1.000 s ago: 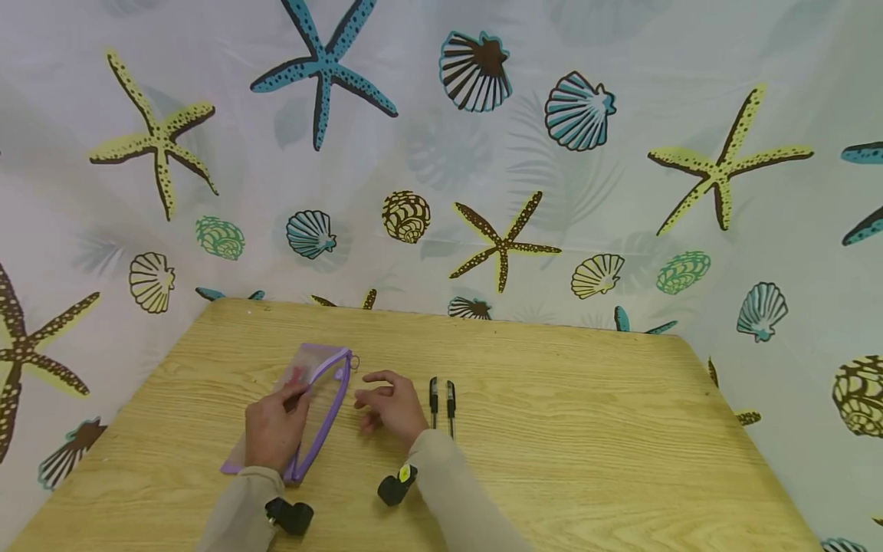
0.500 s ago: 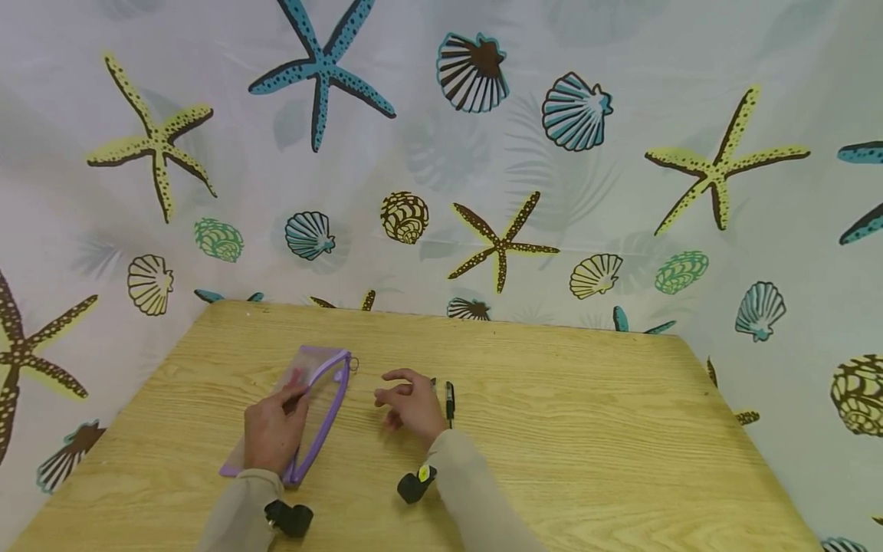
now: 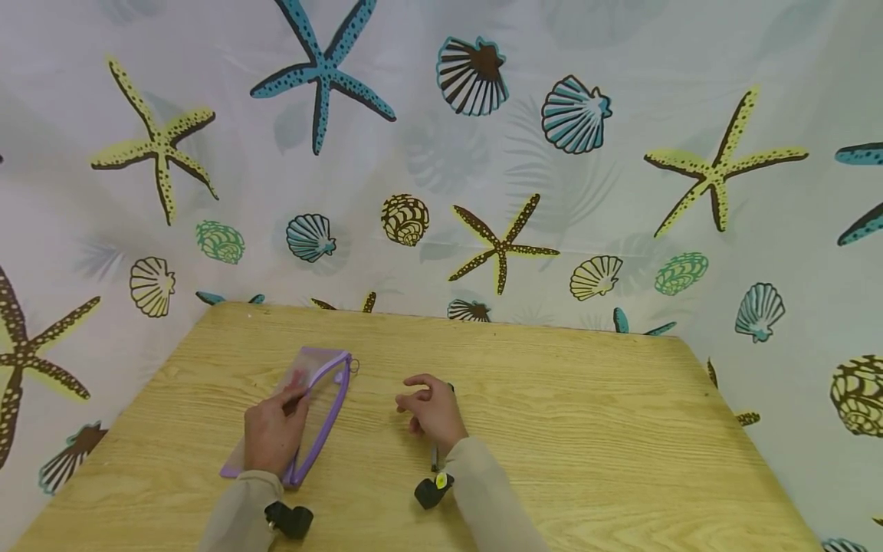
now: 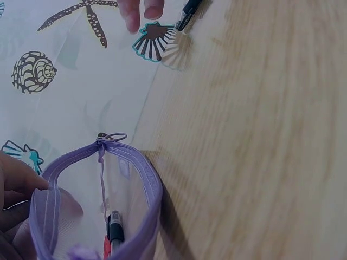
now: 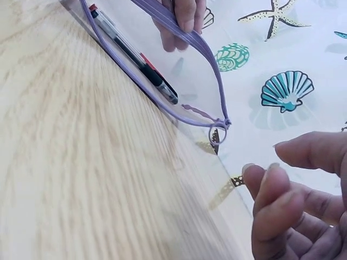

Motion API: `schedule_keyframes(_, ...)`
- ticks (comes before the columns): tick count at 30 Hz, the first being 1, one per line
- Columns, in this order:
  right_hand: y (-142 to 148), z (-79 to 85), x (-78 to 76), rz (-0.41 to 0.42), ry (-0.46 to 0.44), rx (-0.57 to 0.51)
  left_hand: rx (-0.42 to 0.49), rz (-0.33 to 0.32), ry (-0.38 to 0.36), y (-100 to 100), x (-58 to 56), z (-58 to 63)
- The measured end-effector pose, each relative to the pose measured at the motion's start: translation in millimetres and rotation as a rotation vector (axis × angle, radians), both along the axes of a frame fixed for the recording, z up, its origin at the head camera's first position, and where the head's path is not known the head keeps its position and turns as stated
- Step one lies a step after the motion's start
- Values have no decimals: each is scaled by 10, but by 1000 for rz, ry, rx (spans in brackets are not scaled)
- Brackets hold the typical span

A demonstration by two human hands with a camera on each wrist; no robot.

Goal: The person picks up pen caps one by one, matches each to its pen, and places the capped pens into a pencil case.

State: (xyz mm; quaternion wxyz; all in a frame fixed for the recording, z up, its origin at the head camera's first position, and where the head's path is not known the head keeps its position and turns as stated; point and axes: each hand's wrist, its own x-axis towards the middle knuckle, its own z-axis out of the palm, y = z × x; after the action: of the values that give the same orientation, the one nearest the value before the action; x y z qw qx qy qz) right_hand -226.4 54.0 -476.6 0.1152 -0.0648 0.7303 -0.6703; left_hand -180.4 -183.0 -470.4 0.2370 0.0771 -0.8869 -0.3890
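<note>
A see-through pencil pouch (image 3: pixel 338 407) with purple zipper edging lies on the left of the table, its mouth spread wide. My left hand (image 3: pixel 272 435) pinches one side of that mouth between thumb and fingers. Inside the pouch is a pen (image 5: pixel 127 49) with a black grip and red parts. My right hand (image 3: pixel 436 412) hovers to the right of the pouch, fingers loosely bent and thumb apart, with nothing between them. Under and beside it lie two black-capped pens, mostly hidden by the hand; a pen (image 4: pixel 188 13) shows near its fingertips in the left wrist view.
The wooden table (image 3: pixel 586 429) stretches to the right of the hands. A curtain (image 3: pixel 441 153) printed with shells and starfish rises along its back and sides. A small ring (image 5: pixel 217 135) hangs at the zipper's end.
My right hand has moved rightward, away from the pouch and over the two pens, covering most of them. The left hand stays where it was on the pouch's edge.
</note>
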Motion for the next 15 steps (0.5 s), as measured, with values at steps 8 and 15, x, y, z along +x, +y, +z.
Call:
schedule_keyframes(8, 157, -6, -32, -37, 21, 59, -1, 0, -11, 13, -1, 2)
schedule_keyframes(15, 275, 8, -58, -63, 22, 103, 2, -5, -31, 10, 17, 23)
